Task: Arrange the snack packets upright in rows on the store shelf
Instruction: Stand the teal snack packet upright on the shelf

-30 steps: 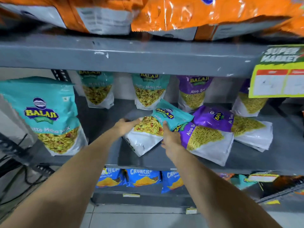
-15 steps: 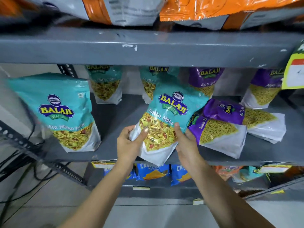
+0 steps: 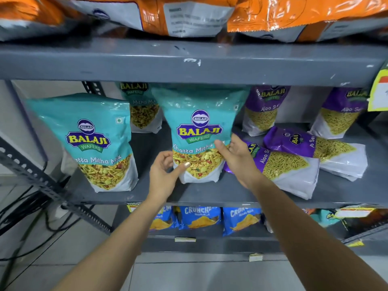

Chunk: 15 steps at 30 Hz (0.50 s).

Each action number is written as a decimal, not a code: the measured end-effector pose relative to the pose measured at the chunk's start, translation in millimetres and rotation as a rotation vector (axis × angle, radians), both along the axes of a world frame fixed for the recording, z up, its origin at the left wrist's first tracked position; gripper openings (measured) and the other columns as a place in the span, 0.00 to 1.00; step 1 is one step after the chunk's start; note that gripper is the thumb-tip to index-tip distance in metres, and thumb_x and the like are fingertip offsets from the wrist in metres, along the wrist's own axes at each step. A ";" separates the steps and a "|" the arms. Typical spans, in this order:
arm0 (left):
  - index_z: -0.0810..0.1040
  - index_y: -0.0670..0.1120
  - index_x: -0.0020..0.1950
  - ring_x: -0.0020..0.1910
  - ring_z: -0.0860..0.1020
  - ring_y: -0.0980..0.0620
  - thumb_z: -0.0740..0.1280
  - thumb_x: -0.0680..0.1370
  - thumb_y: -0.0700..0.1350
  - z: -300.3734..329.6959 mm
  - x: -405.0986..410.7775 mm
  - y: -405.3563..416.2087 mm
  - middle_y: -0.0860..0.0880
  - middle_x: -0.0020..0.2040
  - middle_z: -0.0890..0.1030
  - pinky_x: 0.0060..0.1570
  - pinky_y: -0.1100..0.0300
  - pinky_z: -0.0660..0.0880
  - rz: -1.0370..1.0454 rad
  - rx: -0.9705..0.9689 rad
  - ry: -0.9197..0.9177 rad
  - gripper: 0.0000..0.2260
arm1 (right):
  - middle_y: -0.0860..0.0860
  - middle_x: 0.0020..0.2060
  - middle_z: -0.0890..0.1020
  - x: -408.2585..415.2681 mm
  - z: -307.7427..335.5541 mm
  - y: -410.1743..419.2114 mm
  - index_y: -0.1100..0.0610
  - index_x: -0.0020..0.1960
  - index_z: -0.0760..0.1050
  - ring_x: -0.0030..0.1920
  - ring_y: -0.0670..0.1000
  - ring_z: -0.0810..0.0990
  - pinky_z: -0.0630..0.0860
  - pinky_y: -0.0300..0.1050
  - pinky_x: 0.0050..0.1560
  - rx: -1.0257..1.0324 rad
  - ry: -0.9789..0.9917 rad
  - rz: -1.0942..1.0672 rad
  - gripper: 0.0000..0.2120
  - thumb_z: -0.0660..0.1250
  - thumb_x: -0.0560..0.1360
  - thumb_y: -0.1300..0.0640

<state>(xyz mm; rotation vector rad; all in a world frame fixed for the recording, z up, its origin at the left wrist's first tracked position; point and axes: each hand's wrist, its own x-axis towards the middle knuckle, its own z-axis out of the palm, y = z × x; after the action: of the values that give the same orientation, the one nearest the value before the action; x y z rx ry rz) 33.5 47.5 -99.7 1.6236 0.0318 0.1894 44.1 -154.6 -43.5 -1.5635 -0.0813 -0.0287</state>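
Teal packet (image 3: 199,133) stands upright on the grey shelf (image 3: 210,194), near the front edge, label facing out — "BALAJI WAFERS", "Khatta Mitha" below the logo. Left hand (image 3: 164,177) cups its lower left side, thumb across the clear window; right hand (image 3: 239,160) is spread loosely at its right edge, thumb on the front, fingers behind.

Left of it, a 2nd teal packet (image 3: 92,141) stands upright w/ "Khatta Mitha Mix" readable. A 3rd teal one (image 3: 142,106) stands far back between them.

Right: two purple packets (image 3: 281,164) lie flat, overlapping — "Aloo S…" legible on the near one, touching the right hand. Two more purple packets (image 3: 264,108) stand at the back, "BALAJI", "Aloo S…".

Lower shelf holds blue packets (image 3: 199,217) marked "CRUNCHE…", "Masala Mash". Orange packets (image 3: 294,15) lie on the top shelf; print too blurred to read.
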 end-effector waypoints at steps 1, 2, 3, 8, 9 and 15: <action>0.74 0.41 0.54 0.49 0.84 0.57 0.75 0.72 0.36 -5.1 2.8 2.0 0.50 0.48 0.86 0.52 0.58 0.80 -0.015 0.019 0.014 0.14 | 0.46 0.56 0.85 1.5 -2.7 1.7 0.52 0.61 0.76 0.60 0.47 0.83 0.79 0.47 0.63 -0.022 0.012 0.013 0.11 0.64 0.80 0.61; 0.74 0.42 0.55 0.50 0.84 0.57 0.75 0.72 0.37 -11.8 4.9 4.4 0.49 0.50 0.85 0.54 0.56 0.80 -0.027 0.037 0.038 0.15 | 0.46 0.56 0.84 1.3 -5.8 2.5 0.54 0.63 0.75 0.60 0.45 0.82 0.78 0.46 0.64 -0.051 0.026 0.018 0.12 0.65 0.80 0.61; 0.75 0.43 0.56 0.52 0.84 0.56 0.75 0.72 0.39 -17.2 5.7 5.4 0.48 0.52 0.85 0.56 0.54 0.80 -0.037 0.055 0.060 0.16 | 0.47 0.57 0.84 1.2 -10.0 1.5 0.57 0.65 0.74 0.59 0.42 0.82 0.78 0.44 0.64 -0.069 0.038 0.028 0.14 0.65 0.80 0.61; 0.70 0.47 0.50 0.45 0.77 0.52 0.78 0.69 0.50 -30.2 -13.6 -11.8 0.49 0.48 0.77 0.46 0.56 0.74 0.229 0.174 0.108 0.20 | 0.45 0.44 0.82 -6.6 -1.8 -38.9 0.59 0.60 0.76 0.37 0.28 0.80 0.73 0.25 0.44 -0.196 0.044 -0.117 0.10 0.66 0.79 0.61; 0.68 0.46 0.46 0.40 0.74 0.50 0.77 0.69 0.51 -30.7 -21.4 -19.1 0.47 0.42 0.74 0.43 0.55 0.72 0.305 0.204 0.131 0.20 | 0.47 0.42 0.82 -7.5 0.6 -56.7 0.59 0.59 0.79 0.35 0.27 0.79 0.73 0.27 0.44 -0.257 0.015 -0.207 0.10 0.68 0.78 0.60; 0.72 0.45 0.31 0.25 0.75 0.48 0.75 0.72 0.46 -34.0 -45.6 -95.6 0.47 0.26 0.74 0.29 0.61 0.70 -0.029 0.262 0.397 0.15 | 0.57 0.57 0.85 13.0 10.1 -172.6 0.56 0.55 0.84 0.59 0.58 0.82 0.74 0.46 0.58 -1.045 0.201 -0.395 0.12 0.72 0.74 0.53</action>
<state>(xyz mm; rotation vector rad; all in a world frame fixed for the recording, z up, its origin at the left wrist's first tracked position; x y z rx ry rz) -12.1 -48.1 -133.6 1.9005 0.2981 -0.1608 57.1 -327.2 -33.4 -2.5935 0.4415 -0.1590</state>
